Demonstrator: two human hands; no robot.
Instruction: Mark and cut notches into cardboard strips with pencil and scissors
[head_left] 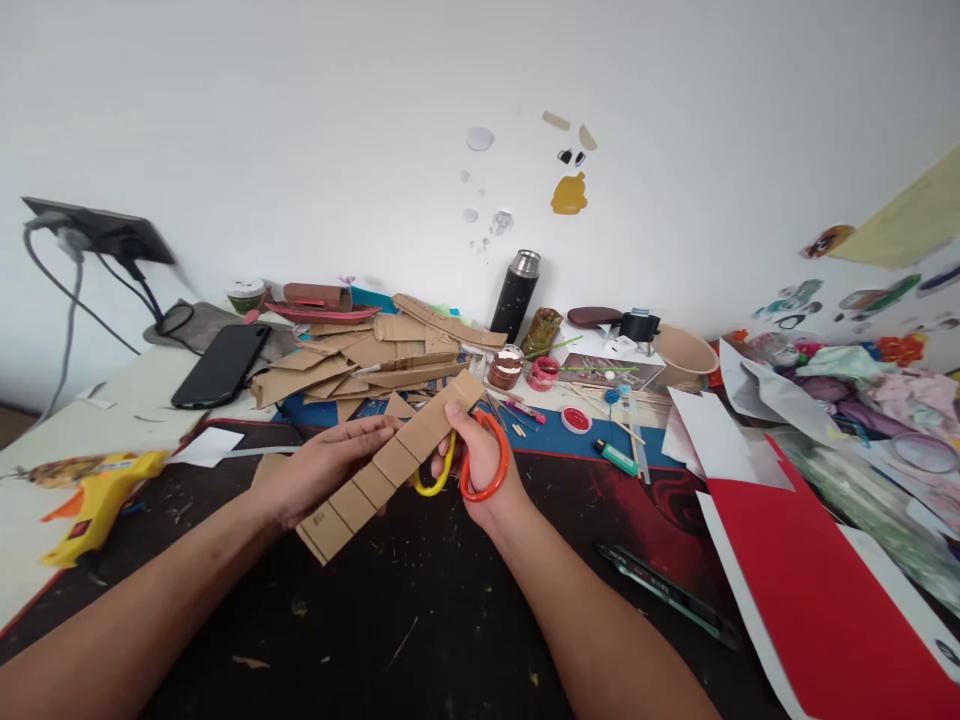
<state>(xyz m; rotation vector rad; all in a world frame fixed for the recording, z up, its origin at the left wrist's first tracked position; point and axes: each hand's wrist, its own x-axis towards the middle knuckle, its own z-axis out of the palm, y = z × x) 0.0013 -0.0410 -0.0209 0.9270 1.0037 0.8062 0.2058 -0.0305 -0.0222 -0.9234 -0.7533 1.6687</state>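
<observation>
Both hands are closed on one strip of tan cardboard (pixel 390 465), which is held aslant above the middle of the worktop (pixel 146 370), its upper end to the right. By the left hand (pixel 330 465) the strip is gripped along its left side, most of the fingers being tucked behind it. By the right hand (pixel 484 460) it is pinned near the upper end, the thumb being laid on its front, while a pair of scissors (pixel 505 455) with one orange and one yellow loop is held in the same hand; the blades are hidden. Several lines are marked across the strip.

Behind, the view is filled by a white wall (pixel 337 130). Much of the near worktop is covered by a dark mat (pixel 420 620) strewn with small scraps. At the right a red sheet (pixel 810 600) is seen, and beyond the left hand cardboard offcuts (pixel 345 365) are heaped. A yellow glue gun (pixel 105 500) is laid at the left; a black flask (pixel 516 300) is stood near the wall. To the left of the offcuts a phone (pixel 223 367) is placed, and on the mat's right part a cutter knife (pixel 671 590). Smallest, a red-filled lid (pixel 576 420) is set beyond the right hand.
</observation>
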